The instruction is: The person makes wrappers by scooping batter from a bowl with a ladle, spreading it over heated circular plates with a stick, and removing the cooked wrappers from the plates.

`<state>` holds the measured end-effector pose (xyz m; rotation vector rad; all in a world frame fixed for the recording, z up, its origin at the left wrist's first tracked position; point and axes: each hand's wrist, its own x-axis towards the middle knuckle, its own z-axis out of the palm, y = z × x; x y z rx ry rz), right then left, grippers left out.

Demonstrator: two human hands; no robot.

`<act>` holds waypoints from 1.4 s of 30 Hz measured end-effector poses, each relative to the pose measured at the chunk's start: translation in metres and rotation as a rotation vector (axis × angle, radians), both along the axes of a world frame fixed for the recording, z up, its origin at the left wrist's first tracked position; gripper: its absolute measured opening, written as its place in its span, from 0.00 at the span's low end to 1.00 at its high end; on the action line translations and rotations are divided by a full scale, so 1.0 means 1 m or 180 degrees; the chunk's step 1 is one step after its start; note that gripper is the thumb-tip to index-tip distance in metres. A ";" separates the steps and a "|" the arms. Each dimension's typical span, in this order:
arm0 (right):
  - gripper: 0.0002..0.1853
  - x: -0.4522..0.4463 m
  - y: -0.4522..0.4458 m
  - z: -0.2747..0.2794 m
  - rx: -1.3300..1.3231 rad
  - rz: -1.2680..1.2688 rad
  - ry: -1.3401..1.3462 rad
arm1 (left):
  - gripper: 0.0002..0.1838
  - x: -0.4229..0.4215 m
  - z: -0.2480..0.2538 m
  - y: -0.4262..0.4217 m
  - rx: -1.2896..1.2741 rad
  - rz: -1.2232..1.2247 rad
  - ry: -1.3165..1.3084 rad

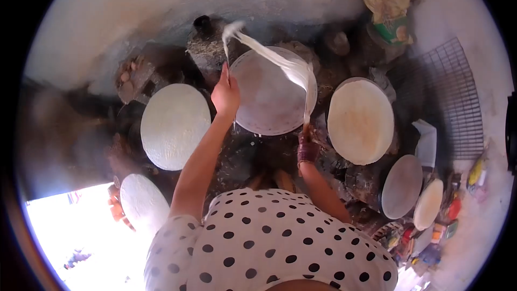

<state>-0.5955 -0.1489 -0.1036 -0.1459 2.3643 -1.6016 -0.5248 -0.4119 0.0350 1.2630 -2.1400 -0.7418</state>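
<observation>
My left hand (225,97) is closed on a thin stick or handle that points up over the left edge of a round grey griddle (261,91). White stretchy dough (277,60) hangs in a long strand from the stick's top across to my right hand (307,134). Beside the griddle's lower right edge, my right hand is low, near the strand's lower end; its fingers are dark and hard to make out. A pale round sheet (175,126) lies on a griddle to the left, and a browned round flatbread (361,122) on another to the right.
Further round pans (402,187) stand at the lower right, one with a pale round bread (428,205). Another white disc (143,203) is at the lower left. A wire rack (458,102) leans at the right wall, below a sack (386,11). Small packets lie at the lower right.
</observation>
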 end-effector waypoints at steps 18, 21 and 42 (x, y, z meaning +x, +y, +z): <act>0.21 -0.045 -0.081 -0.018 0.0481 0.0910 -0.0121 | 0.16 0.160 -0.033 0.037 0.3654 -0.0802 0.1885; 0.19 -0.066 -0.031 -0.029 0.0366 0.0855 0.1732 | 0.24 0.195 0.027 0.059 0.3529 -0.1179 0.2507; 0.20 -0.100 -0.074 -0.004 0.1014 0.1260 -0.0293 | 0.21 0.209 -0.001 0.148 0.4052 0.0008 0.3017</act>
